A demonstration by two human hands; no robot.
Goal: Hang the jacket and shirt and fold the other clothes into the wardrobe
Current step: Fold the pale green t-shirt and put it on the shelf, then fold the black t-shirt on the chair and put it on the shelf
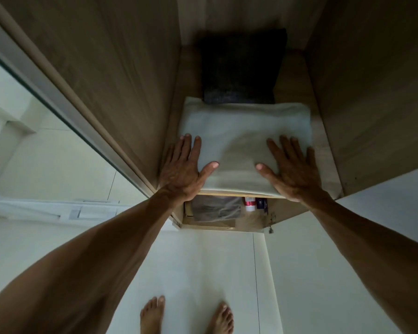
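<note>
A folded white garment (245, 136) lies on a wooden wardrobe shelf (323, 150), near its front edge. Behind it, deeper in the compartment, sits a folded dark garment (241, 68), partly overlapping the white one's back edge. My left hand (184, 167) lies flat on the white garment's left side, fingers straight and thumb spread. On its right side my right hand (292, 167) rests flat in the same way, its heel over the shelf's front edge.
Wooden side walls (121, 75) close in the compartment on both sides. Below the shelf a lower compartment holds a folded grey-brown cloth (216, 208), a red-and-white container (249, 204) and a dark item (261, 203). My bare feet (152, 314) stand on the pale floor.
</note>
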